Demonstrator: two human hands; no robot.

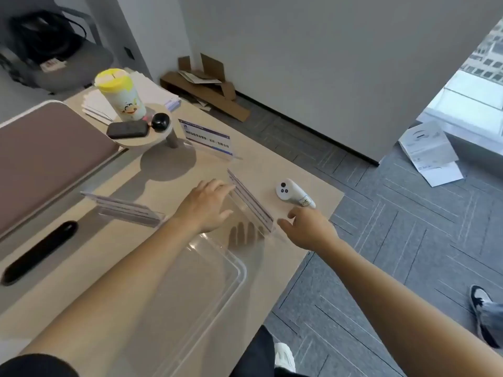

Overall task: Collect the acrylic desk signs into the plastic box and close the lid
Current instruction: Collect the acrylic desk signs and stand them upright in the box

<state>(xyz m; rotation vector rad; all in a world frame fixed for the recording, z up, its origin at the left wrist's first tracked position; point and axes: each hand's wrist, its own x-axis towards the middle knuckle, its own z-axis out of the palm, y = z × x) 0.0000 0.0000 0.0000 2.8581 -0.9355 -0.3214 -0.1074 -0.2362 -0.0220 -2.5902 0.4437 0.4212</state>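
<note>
Reaching with fingers spread and nothing held, left hand (208, 206) and right hand (307, 229) flank a stiff, light, slippery acrylic desk sign (251, 204), best gripped by its edges.

White controller (294, 195), yellow-lidded canister (119, 95), cardboard scraps (206, 88)

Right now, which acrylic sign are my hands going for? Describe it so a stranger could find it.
Start at the beige desk and find the clear plastic box at its near edge. Just beyond the box stands the acrylic sign, between the left hand and right hand. Unlike the other two signs, it sits beside the white controller.
</note>
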